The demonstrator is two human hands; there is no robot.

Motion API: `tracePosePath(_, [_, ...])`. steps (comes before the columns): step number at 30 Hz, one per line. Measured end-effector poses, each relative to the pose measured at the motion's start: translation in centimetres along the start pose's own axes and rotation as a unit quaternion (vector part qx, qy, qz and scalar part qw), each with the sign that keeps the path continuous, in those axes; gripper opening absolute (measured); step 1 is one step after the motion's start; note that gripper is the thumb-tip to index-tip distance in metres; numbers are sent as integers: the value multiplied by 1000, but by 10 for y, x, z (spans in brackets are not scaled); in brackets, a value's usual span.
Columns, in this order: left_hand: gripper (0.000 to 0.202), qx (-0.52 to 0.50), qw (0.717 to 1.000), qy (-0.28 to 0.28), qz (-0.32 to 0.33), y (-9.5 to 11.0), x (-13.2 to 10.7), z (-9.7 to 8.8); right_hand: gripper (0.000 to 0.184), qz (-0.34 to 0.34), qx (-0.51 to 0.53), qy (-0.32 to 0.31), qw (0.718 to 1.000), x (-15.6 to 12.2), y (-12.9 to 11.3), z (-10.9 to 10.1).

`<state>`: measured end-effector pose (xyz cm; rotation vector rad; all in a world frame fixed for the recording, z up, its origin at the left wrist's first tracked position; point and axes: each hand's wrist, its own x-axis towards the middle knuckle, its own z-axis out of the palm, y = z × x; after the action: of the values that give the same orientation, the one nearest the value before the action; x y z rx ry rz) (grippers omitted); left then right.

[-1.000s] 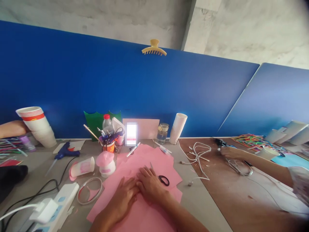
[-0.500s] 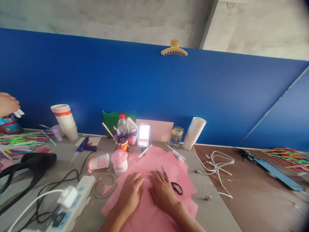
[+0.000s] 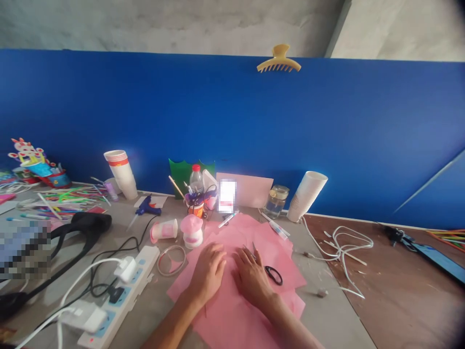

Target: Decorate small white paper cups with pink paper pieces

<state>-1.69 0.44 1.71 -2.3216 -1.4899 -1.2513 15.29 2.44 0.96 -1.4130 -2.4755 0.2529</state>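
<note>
Several overlapping sheets of pink paper (image 3: pixel 223 317) lie on the table beneath both hands. My left hand (image 3: pixel 208 269) rests on the left half of the sheets, fingers stretched out and holding nothing. To its right, my right hand (image 3: pixel 251 274) lies flat on the paper, also holding nothing. A pair of scissors (image 3: pixel 273 275) with black handles sits against the right hand, its blades partly hidden by the fingers. Beyond the left hand stands a small white cup with a pink domed top (image 3: pixel 192 231). A pink-trimmed paper cup (image 3: pixel 164 230) lies on its side nearby.
A power strip (image 3: pixel 145 261) with plugs and cables occupies the left front. Behind it lies a blue glue gun (image 3: pixel 148 207). Stacked paper cups (image 3: pixel 307 196), a glass jar (image 3: pixel 276 201) and a lit phone (image 3: pixel 227 194) line the blue partition (image 3: pixel 218 111). White cable (image 3: pixel 341 249) coils at right.
The view has turned left, so things appear farther right. Another person's hand at the far left is out of view now. My hands stay flat on the pink paper.
</note>
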Motion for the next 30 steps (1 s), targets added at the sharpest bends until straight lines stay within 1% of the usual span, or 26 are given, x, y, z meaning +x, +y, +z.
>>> tracePosePath(2, [24, -68, 996, 39, 36, 5, 8, -12, 43, 0, 2, -6, 1000, 0, 0, 0])
tracePosePath(4, [23, -101, 992, 70, 37, 8, 16, -25, 43, -1, 5, -7, 1000, 0, 0, -1])
tracePosePath(7, [19, -115, 985, 126, -37, 10, 22, -38, 41, -3, 9, -8, 1000, -1, 0, -2])
tracePosePath(9, [16, -124, 983, 118, -70, 11, 26, -39, 41, -4, 9, -8, 1000, -1, 0, -1])
tracePosePath(11, [16, -137, 984, 77, -80, 12, 31, -35, 40, -6, 7, -3, 1000, -2, 0, 0])
tracePosePath(13, [18, -151, 983, 43, -91, 12, 37, -26, 40, -4, 5, 2, 1000, -2, 0, 0])
tracePosePath(16, [20, -166, 977, 38, -130, 8, 44, -5, 39, -2, 8, 2, 1000, -2, -1, -3])
tracePosePath(18, [20, -177, 971, 33, -159, 4, 43, 9, 39, -4, 10, -1, 1000, -1, -1, -5])
tracePosePath(20, [20, -175, 971, 20, -161, -1, 38, 22, 40, -4, 9, -2, 1000, -1, -1, -6])
tracePosePath(22, [20, -174, 971, 7, -163, -4, 32, 30, 41, -3, 9, -3, 1000, -1, 0, -5])
tracePosePath(26, [22, -188, 965, -13, -181, -9, 24, 36, 42, 3, 19, -4, 1000, 0, 1, -3])
tracePosePath(30, [23, -212, 950, -25, -227, -17, 25, 37, 40, 4, 43, -2, 999, 4, -1, -13])
